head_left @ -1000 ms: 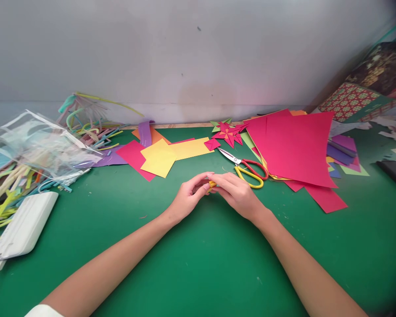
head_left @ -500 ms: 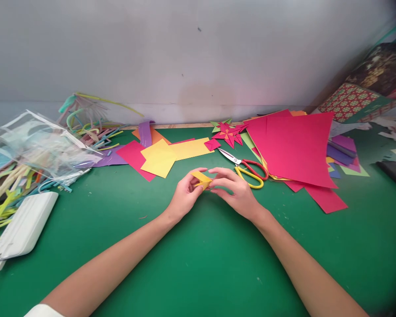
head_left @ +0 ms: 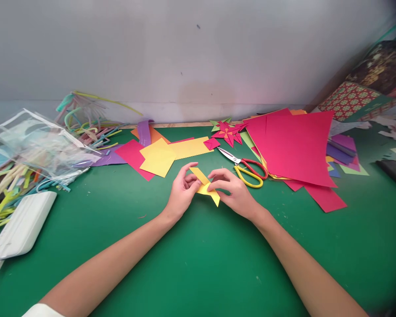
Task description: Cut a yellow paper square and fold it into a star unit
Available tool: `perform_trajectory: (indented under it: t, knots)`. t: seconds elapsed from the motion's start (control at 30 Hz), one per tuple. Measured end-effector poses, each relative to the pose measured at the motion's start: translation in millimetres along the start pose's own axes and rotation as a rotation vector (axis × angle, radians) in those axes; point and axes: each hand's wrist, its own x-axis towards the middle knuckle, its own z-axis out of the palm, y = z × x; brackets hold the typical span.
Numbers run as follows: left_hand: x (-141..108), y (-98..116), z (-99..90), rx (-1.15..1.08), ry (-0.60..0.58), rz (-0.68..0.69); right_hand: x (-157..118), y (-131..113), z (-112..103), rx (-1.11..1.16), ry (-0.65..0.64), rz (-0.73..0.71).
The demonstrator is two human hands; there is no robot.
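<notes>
A small piece of folded yellow paper (head_left: 201, 177) is held between both hands above the green table. My left hand (head_left: 182, 189) is closed on its left side, thumb in front. My right hand (head_left: 232, 190) pinches the right part with thumb and fingers, and a pointed flap hangs down between the hands. Just beyond the right hand lie scissors (head_left: 242, 163) with one red and one yellow handle. Behind the hands rest a yellow paper strip (head_left: 193, 149), a yellow sheet (head_left: 158, 158) and a small red folded square (head_left: 211, 143).
Red and green folded paper stars (head_left: 229, 133) lie near the wall. To the right is a stack of large red sheets (head_left: 293, 149). At the left are a clear plastic bag (head_left: 42, 141), several pipe cleaners (head_left: 6, 193) and a white rectangular device (head_left: 23, 224).
The folded yellow paper has been turned and opened out, so more of it shows, with a point now hanging lower. Both hands stay in nearly the same place.
</notes>
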Motion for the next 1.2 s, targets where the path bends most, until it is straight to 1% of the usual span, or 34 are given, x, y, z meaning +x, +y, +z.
perform_trajectory:
  t: [0.13,0.3,0.37,0.43,0.5,0.57,0.67,0.73,0.83,0.93,1.07,1.2]
  knots:
    - [0.3,1.4,-1.2,-0.017,0.029,-0.009,3.0,0.7,-2.3,0.029,0.003,0.037]
    - [-3.0,3.1,2.2,-0.04,0.033,0.004,3.9,3.6,-2.7,0.062,0.106,0.061]
    - [-4.7,2.9,3.8,-0.011,0.044,0.021,3.5,4.5,-2.7,0.045,0.138,0.062]
    - [-6.2,2.7,4.6,0.078,0.049,0.037,2.8,5.1,-2.1,0.002,0.161,0.059]
    - [-7.2,3.0,4.5,0.182,0.029,0.061,1.9,5.5,-0.7,-0.043,0.174,0.05]
    - [-7.3,3.7,3.5,0.272,-0.017,0.091,1.1,5.4,1.3,-0.067,0.183,0.034]
    - [-5.3,4.9,1.1,0.332,-0.096,0.11,0.6,4.1,4.5,-0.074,0.193,0.008]
    - [-3.3,5.0,-0.7,0.307,-0.106,0.098,0.7,2.7,6.3,-0.063,0.189,0.004]
    - [-1.2,4.5,-2.7,0.26,-0.06,0.084,0.8,1.3,8.3,-0.035,0.154,0.019]
    - [-1.2,4.6,-3.2,0.266,-0.032,0.088,0.1,2.3,10.6,-0.01,0.117,0.026]
    - [-2.4,5.3,-2.7,0.279,-0.051,0.091,-2.7,5.3,14.3,-0.025,0.082,0.027]
    - [-2.0,3.9,-3.6,0.255,-0.038,0.088,-3.9,5.8,16.0,-0.026,0.059,0.025]
